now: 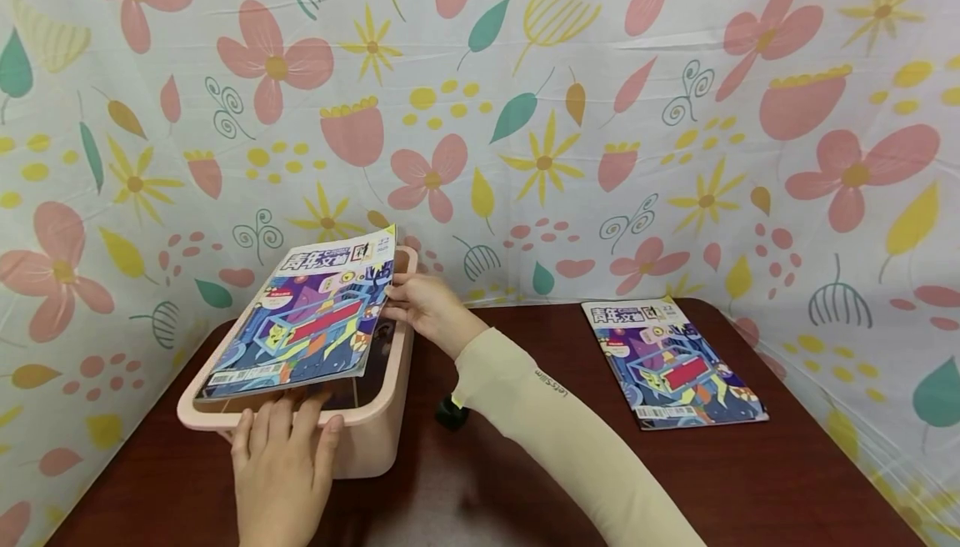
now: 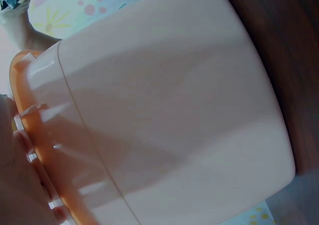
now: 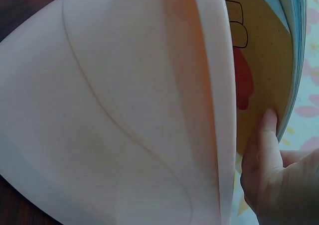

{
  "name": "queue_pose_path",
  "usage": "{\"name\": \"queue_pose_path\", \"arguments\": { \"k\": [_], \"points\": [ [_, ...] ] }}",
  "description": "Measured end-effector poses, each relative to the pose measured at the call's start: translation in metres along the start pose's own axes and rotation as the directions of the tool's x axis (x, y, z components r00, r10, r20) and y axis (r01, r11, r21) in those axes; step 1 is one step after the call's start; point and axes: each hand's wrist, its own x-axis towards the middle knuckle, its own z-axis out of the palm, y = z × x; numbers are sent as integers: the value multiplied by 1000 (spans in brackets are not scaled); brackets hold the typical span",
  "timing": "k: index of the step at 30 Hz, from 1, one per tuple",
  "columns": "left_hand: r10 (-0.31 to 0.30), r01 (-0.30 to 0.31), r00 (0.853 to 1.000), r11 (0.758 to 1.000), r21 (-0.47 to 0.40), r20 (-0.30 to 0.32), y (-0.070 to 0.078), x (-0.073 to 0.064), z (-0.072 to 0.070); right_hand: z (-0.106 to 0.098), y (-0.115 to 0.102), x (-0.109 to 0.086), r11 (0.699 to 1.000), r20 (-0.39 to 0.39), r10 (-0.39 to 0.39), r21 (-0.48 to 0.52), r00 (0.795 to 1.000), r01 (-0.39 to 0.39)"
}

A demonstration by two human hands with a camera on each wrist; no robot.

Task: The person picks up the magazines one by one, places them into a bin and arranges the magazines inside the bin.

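Note:
A magazine with a purple-blue illustrated cover lies slanted over the top of a pink plastic bin, covering much of its opening. My right hand pinches the magazine's right edge. In the right wrist view, the thumb of that right hand presses on the tan underside of the magazine, beside the bin's rim. My left hand holds the bin's near rim, fingers hooked over it. The left wrist view shows the bin's outer wall and the left hand at the rim.
A second magazine with the same cover lies flat on the right of the dark red-brown table. A small dark object shows beneath the right wrist. Behind the table hangs a floral cloth.

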Motion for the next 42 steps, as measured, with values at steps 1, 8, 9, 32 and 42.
{"name": "queue_pose_path", "arguments": {
  "k": [1,8,9,32,42],
  "points": [
    [-2,2,1000,1000,3,5,0,0,0,1,1,0,1000,-2,2,-6,1000,-2],
    [-3,3,1000,1000,7,11,0,0,-1,6,6,3,1000,-18,0,-31,1000,-1],
    [-1,1,1000,1000,4,6,1,0,0,6,6,3,999,-20,1,-35,1000,-2],
    [14,-14,1000,1000,-11,-21,-1,0,1,13,7,0,982,-82,-27,-188,996,11],
    [6,-6,1000,1000,-13,-26,-1,-1,1,16,10,3,967,-86,-78,-248,993,54]
  ]
}}
